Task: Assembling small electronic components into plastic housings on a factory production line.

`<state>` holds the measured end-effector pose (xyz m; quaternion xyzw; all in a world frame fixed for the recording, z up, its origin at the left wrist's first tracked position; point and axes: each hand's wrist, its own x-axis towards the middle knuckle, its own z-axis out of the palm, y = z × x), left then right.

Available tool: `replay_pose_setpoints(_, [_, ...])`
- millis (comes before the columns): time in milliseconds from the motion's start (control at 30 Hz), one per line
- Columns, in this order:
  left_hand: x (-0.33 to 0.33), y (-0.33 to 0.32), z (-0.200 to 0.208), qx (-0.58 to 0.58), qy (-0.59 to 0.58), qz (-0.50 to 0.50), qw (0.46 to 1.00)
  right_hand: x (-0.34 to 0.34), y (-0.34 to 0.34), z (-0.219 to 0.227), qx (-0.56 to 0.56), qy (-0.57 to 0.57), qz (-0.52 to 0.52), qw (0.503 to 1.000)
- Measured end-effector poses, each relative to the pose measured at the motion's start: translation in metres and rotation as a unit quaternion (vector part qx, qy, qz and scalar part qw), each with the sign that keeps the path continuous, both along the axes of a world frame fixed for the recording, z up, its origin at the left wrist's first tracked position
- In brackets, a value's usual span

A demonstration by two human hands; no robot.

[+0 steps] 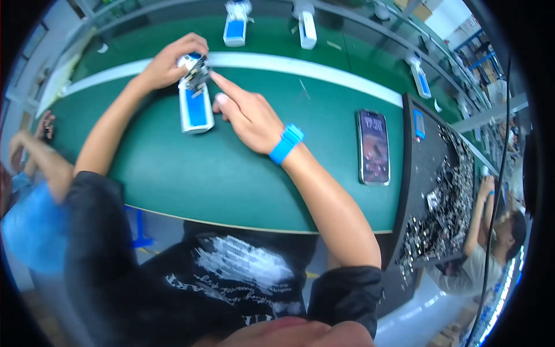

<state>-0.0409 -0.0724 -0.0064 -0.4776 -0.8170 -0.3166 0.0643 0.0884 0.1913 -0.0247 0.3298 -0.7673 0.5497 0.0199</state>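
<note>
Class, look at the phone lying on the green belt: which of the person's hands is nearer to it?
Right. The right hand lies left of the phone, apart from it; the left hand is farther left, at the white-and-blue fixture.

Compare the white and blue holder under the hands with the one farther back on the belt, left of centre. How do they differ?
The near holder lies by the belt's white stripe with a small metal part at its top end; the far holder sits beyond the stripe with no such part visible. The left hand grips the near holder's top and the right hand points a finger at it; no hand touches the far holder. Both are white with a blue face.
</note>
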Motion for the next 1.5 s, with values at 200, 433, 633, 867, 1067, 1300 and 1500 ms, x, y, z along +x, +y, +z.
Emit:
replay_pose_setpoints(200, [-0.081, -0.057, -0.001, 0.050, -0.076, 0.352, 0.932, -0.001, 0.003, -0.014, 0.033, -0.007, -0.059, 0.998])
replay_pose_setpoints(433, [-0.157, 0.016, 0.053, 0.416, -0.304, 0.318, 0.796, -0.007, -0.001, -0.018, 0.049, 0.002, -0.051, 0.998])
replay_pose_setpoints(633, [-0.158, 0.193, 0.067, -0.053, -0.262, 0.373, 0.888, -0.004, 0.012, -0.018, 0.060, 0.023, -0.071, 0.995])
replay_pose_setpoints(867, [-0.120, 0.274, 0.000, -0.141, -0.049, 0.321, 0.935, 0.033, 0.036, -0.007, 0.124, 0.161, -0.056, 0.978])
replay_pose_setpoints(1067, [-0.003, 0.259, 0.020, -0.190, 0.104, 0.195, 0.956, 0.080, 0.196, 0.074, 0.462, 0.300, -0.154, 0.820])
replay_pose_setpoints(1300, [0.106, 0.168, 0.046, -0.214, 0.020, 0.079, 0.973, 0.143, 0.382, 0.112, 0.669, 0.050, -0.215, 0.710])
replay_pose_setpoints(1500, [0.107, 0.131, 0.025, -0.135, -0.023, 0.044, 0.990, 0.179, 0.387, 0.107, 0.677, -0.075, -0.186, 0.708])
